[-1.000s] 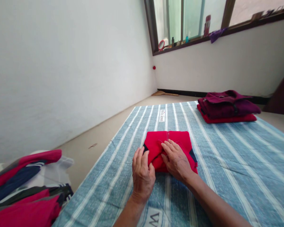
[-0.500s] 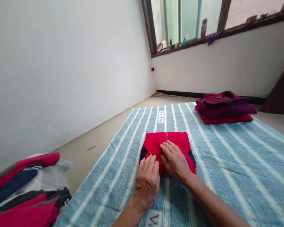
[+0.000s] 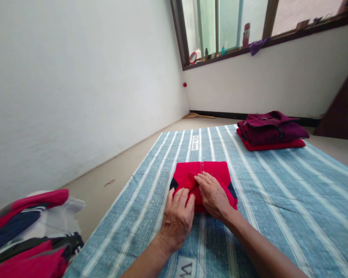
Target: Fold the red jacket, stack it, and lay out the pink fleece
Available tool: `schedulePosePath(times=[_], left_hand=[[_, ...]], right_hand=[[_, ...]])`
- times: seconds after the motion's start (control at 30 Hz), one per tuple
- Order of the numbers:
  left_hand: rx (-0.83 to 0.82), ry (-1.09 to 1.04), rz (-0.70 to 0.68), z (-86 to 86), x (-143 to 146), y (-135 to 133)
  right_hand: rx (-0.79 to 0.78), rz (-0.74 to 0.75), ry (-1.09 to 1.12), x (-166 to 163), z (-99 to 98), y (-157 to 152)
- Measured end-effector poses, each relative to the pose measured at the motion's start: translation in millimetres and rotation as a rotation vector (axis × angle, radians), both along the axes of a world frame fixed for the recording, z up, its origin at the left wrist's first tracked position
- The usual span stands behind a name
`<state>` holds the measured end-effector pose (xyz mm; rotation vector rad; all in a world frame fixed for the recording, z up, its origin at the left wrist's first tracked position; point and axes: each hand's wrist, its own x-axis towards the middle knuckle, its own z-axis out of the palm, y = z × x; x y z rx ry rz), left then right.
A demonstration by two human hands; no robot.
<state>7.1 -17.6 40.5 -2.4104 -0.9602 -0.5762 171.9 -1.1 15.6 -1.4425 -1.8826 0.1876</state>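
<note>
A folded red jacket (image 3: 217, 170) with navy patches at its sides and a zip line down the middle lies flat on the striped blue bedspread (image 3: 127, 227). My left hand (image 3: 178, 214) rests on its near left edge, fingers spread and bent slightly over the cloth. Across the middle of the garment lies my right hand (image 3: 213, 193), palm down, its fingers stretched out toward the zip. Both hands press on the fabric from above; part of the near edge is hidden under them.
Far right on the bed, a folded maroon garment (image 3: 271, 129) lies on top of a folded red one (image 3: 290, 144). At the lower left is a heap of clothes (image 3: 29, 231) in red, navy and black. A white wall (image 3: 75, 88) runs along the left; small items line the window sill.
My left hand has shifted slightly left and its fingers have spread wider on the jacket. The right hand stays on the cloth. The whole view has moved a little.
</note>
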Motion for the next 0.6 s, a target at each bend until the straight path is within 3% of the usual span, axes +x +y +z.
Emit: schedulePosePath(times=[0.27,0.6], left_hand=[[0.118,0.150,-0.191,2.9,1,12],[0.076,0.214,-0.278,18.9,-1,18]], right_hand=[[-0.014,0.026,0.085,4,-0.6,3],[-0.012,0.031,0.064,4,-2.1,4]])
